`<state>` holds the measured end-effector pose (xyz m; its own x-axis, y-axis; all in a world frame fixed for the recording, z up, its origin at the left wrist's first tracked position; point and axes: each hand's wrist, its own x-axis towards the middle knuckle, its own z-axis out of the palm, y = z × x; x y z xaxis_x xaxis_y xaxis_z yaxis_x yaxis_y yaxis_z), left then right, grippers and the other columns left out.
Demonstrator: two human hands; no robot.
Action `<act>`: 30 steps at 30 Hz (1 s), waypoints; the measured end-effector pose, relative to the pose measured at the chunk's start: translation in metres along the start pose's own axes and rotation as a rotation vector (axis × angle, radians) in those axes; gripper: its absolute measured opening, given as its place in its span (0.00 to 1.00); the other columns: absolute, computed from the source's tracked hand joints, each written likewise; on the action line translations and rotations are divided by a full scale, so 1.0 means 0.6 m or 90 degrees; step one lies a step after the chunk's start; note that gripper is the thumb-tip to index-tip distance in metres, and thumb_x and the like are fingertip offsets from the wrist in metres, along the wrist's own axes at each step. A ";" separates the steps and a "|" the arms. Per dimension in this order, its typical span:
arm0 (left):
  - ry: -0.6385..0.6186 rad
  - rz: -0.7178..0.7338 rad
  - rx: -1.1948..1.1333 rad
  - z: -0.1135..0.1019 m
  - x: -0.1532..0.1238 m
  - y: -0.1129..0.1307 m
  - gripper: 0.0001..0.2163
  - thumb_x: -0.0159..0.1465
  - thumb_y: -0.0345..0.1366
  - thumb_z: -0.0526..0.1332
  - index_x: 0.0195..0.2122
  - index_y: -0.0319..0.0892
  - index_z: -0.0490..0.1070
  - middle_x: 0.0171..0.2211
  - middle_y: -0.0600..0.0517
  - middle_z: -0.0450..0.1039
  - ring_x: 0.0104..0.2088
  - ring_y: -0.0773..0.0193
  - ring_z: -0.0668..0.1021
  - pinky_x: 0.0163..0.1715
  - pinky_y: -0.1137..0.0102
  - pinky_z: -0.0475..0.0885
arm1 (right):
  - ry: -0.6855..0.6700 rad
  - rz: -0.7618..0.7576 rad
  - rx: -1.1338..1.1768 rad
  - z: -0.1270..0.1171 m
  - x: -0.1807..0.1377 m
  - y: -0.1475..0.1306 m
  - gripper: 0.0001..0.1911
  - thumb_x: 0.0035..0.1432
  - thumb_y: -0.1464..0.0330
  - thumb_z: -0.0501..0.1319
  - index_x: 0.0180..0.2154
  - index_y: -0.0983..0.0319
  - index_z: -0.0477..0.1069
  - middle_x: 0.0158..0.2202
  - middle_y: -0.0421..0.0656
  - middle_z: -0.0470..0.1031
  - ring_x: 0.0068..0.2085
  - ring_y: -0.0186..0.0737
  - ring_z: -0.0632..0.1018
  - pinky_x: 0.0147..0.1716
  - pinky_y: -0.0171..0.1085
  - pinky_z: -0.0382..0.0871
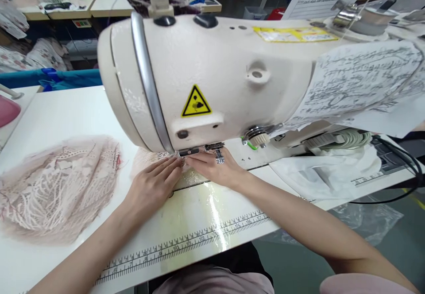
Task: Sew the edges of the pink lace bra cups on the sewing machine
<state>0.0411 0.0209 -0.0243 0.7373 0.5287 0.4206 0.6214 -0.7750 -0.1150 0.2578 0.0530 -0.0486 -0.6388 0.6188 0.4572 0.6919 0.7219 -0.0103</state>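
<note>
A white sewing machine [212,81] fills the middle of the view. My left hand [156,183] lies palm down beside the needle area, its fingers stretched over pale pink lace fabric [141,159]. From the right, my right hand [215,165] reaches under the machine head, fingers extended flat toward the left fingertips. Metal parts of the head partly cover that hand, and the lace beneath the fingers is mostly hidden. The needle itself I cannot make out. On the table to the left rests a crumpled heap of pale pink lace and mesh [63,187].
A printed ruler [186,243] runs along the table's front edge. White cloth [318,170] lies at the right, close to black cables [408,156]. Handwritten paper [368,77] hangs on the machine arm. Behind, another worktable [111,4] carries various items.
</note>
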 end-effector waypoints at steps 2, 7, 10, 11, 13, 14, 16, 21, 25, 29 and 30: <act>-0.001 -0.007 0.000 -0.002 0.001 -0.001 0.09 0.65 0.25 0.56 0.43 0.33 0.73 0.49 0.43 0.77 0.50 0.56 0.78 0.52 0.62 0.75 | 0.021 -0.043 -0.064 -0.011 0.000 -0.008 0.15 0.63 0.77 0.53 0.45 0.58 0.73 0.47 0.36 0.78 0.32 0.32 0.73 0.30 0.38 0.59; -0.004 -0.030 -0.003 -0.004 0.001 -0.005 0.08 0.65 0.26 0.55 0.41 0.35 0.74 0.48 0.43 0.77 0.50 0.57 0.79 0.52 0.64 0.74 | 0.047 -0.126 -0.106 -0.019 0.006 -0.011 0.12 0.64 0.75 0.53 0.44 0.58 0.73 0.44 0.36 0.79 0.35 0.31 0.72 0.32 0.36 0.60; -0.009 -0.041 0.015 -0.007 0.000 -0.005 0.08 0.66 0.26 0.54 0.41 0.36 0.73 0.48 0.44 0.77 0.49 0.58 0.79 0.51 0.64 0.73 | 0.076 -0.138 -0.089 -0.012 0.009 -0.009 0.11 0.64 0.75 0.53 0.42 0.58 0.72 0.41 0.37 0.79 0.35 0.31 0.72 0.32 0.36 0.61; -0.008 -0.047 0.024 -0.008 0.000 -0.004 0.08 0.65 0.26 0.55 0.41 0.37 0.72 0.49 0.44 0.77 0.48 0.58 0.79 0.52 0.63 0.72 | 0.085 -0.133 -0.076 -0.009 0.010 -0.010 0.11 0.64 0.76 0.53 0.40 0.59 0.72 0.40 0.37 0.79 0.35 0.31 0.72 0.32 0.36 0.61; -0.004 -0.079 0.043 -0.010 -0.001 0.000 0.08 0.64 0.26 0.56 0.41 0.39 0.71 0.48 0.46 0.78 0.46 0.57 0.80 0.53 0.59 0.70 | 0.092 -0.119 -0.034 -0.006 0.011 -0.011 0.10 0.63 0.76 0.53 0.37 0.59 0.71 0.37 0.37 0.79 0.35 0.31 0.72 0.31 0.36 0.60; 0.001 -0.106 0.049 -0.011 -0.002 0.003 0.08 0.63 0.26 0.56 0.41 0.40 0.70 0.46 0.47 0.78 0.44 0.56 0.80 0.52 0.57 0.69 | 0.086 -0.110 -0.006 -0.005 0.011 -0.011 0.09 0.64 0.75 0.53 0.36 0.59 0.71 0.37 0.37 0.78 0.35 0.31 0.73 0.30 0.36 0.60; 0.014 -0.166 0.037 -0.012 -0.004 0.009 0.09 0.62 0.27 0.57 0.42 0.41 0.68 0.40 0.49 0.79 0.37 0.57 0.80 0.47 0.55 0.68 | 0.061 -0.098 0.061 -0.004 0.012 -0.012 0.09 0.65 0.72 0.53 0.35 0.60 0.70 0.36 0.38 0.77 0.36 0.32 0.73 0.30 0.36 0.61; 0.053 -0.166 -0.037 -0.015 -0.011 0.019 0.11 0.63 0.25 0.56 0.46 0.43 0.63 0.35 0.52 0.79 0.31 0.62 0.79 0.46 0.59 0.66 | 0.019 -0.067 0.172 -0.001 0.013 -0.016 0.09 0.65 0.71 0.53 0.43 0.64 0.69 0.42 0.45 0.76 0.41 0.36 0.74 0.40 0.37 0.67; 0.050 -0.132 -0.037 -0.019 -0.012 0.023 0.13 0.62 0.22 0.55 0.46 0.42 0.64 0.34 0.53 0.78 0.31 0.62 0.79 0.49 0.59 0.65 | 0.049 -0.113 0.149 -0.003 0.010 -0.018 0.09 0.67 0.69 0.53 0.41 0.61 0.72 0.40 0.42 0.76 0.41 0.36 0.73 0.42 0.39 0.68; 0.038 -0.116 -0.012 -0.022 -0.010 0.023 0.13 0.60 0.19 0.53 0.43 0.40 0.65 0.31 0.52 0.76 0.32 0.62 0.78 0.49 0.60 0.66 | 0.066 -0.137 0.136 -0.010 0.008 -0.016 0.09 0.66 0.72 0.54 0.39 0.60 0.73 0.39 0.39 0.78 0.41 0.34 0.74 0.42 0.37 0.68; 0.033 -0.116 -0.006 -0.022 -0.010 0.022 0.13 0.61 0.20 0.53 0.43 0.40 0.65 0.33 0.51 0.77 0.34 0.62 0.79 0.48 0.59 0.67 | 0.066 -0.144 0.134 -0.012 0.008 -0.015 0.09 0.65 0.73 0.55 0.38 0.59 0.73 0.37 0.38 0.78 0.41 0.34 0.74 0.41 0.37 0.69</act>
<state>0.0412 0.0030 -0.0162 0.5981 0.6417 0.4801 0.7402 -0.6719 -0.0241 0.2509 0.0472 -0.0399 -0.7234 0.4077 0.5572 0.4439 0.8928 -0.0769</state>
